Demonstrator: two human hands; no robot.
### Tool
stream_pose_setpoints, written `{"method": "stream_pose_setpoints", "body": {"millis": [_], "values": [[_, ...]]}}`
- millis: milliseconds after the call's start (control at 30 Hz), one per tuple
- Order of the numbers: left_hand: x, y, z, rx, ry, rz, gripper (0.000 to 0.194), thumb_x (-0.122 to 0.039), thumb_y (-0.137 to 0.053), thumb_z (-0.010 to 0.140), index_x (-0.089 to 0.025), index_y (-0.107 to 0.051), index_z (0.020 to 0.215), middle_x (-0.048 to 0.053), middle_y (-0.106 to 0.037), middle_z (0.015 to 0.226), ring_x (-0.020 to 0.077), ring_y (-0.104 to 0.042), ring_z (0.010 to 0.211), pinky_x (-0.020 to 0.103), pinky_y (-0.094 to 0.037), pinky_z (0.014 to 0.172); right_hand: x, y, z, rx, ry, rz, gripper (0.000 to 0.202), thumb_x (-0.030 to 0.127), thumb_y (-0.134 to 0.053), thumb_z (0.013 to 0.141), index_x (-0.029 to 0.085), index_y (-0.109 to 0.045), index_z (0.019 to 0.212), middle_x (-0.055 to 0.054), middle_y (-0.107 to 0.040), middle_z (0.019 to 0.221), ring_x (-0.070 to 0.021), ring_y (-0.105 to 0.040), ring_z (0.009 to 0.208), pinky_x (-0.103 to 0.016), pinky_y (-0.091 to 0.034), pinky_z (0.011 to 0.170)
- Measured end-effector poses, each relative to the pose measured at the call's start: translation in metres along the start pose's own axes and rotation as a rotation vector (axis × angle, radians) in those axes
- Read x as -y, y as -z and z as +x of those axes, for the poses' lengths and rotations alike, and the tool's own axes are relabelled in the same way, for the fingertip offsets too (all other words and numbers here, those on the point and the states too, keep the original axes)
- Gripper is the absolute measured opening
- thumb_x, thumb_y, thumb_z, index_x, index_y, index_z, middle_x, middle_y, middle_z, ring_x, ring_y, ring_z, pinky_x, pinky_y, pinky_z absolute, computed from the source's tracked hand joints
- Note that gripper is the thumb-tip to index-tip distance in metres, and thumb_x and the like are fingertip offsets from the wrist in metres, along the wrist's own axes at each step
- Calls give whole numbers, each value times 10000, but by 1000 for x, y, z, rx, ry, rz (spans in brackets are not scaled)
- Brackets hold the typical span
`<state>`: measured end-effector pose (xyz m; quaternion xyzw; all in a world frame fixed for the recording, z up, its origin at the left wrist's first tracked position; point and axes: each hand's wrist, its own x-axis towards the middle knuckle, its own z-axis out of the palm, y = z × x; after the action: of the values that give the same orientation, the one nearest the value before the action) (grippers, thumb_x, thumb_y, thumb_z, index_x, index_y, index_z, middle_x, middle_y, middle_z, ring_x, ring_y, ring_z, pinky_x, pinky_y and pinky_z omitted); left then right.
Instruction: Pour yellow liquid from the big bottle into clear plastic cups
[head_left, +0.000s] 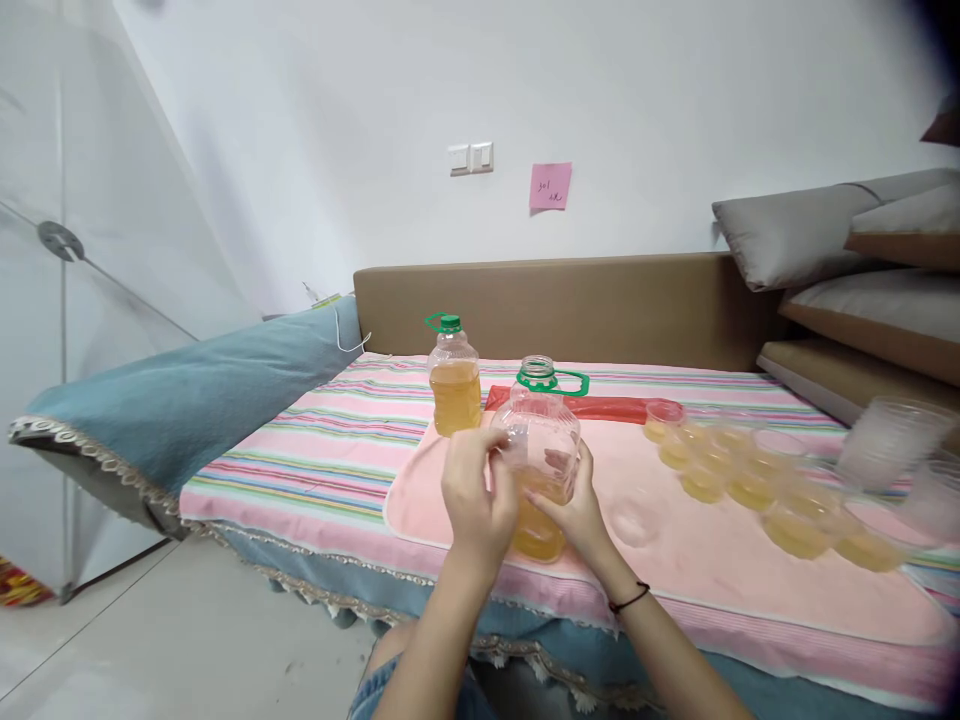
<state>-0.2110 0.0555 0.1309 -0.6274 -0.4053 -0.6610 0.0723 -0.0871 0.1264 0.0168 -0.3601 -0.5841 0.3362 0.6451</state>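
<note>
Directly in front of me stands a clear plastic jug point(541, 425) partly full of yellow liquid, its mouth uncapped and a green ring handle point(574, 384) pointing right. My right hand point(576, 505) is wrapped round the jug's right side, fingers against the plastic. At the jug's left side is my left hand point(480, 492), its fingers curled and closed, with the fingertips blurred. Whether anything is pinched in them is hidden. An empty clear cup point(636, 518) rests on the pink mat point(705, 575) to the right of the jug.
A second jug point(455, 395) with a green cap stands behind on the left. Several cups point(799, 520) of yellow liquid crowd the right side, beside stacked empty cups point(892, 440). Red plastic point(622, 407) lies behind the jug. Cushions point(885, 310) are piled at far right.
</note>
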Motion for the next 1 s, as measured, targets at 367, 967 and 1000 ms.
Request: {"method": "stream_pose_setpoints", "body": {"millis": [367,967,1000], "values": [[85,-31,-51,46,828,-324,442,-571,-432,893,-192,-625,1014,108,-693,989,249,-631,1025,406,-497,902,8,-7,0,-11,21,62,991,344,-825,607,262,-267,1421,-124,-503,1280,-311,-510,1218,-535,-427,1022],[23,-41,-65,916,806,-1062,893,-565,-723,695,-265,-345,1446,112,-616,1191,189,-629,875,278,-468,737,124,125,-48,-11,-322,57,913,568,-736,683,337,-303,1453,-112,-575,1339,-331,-536,1245,-508,-423,1043],[16,-46,-69,975,827,-1091,943,-529,-749,680,-294,-289,1469,108,-595,1219,173,-630,831,270,-466,707,126,137,-56,-5,-359,30,906,583,-711,703,339,-285,1464,-116,-575,1350,-333,-545,1241,-501,-440,1032]]}}
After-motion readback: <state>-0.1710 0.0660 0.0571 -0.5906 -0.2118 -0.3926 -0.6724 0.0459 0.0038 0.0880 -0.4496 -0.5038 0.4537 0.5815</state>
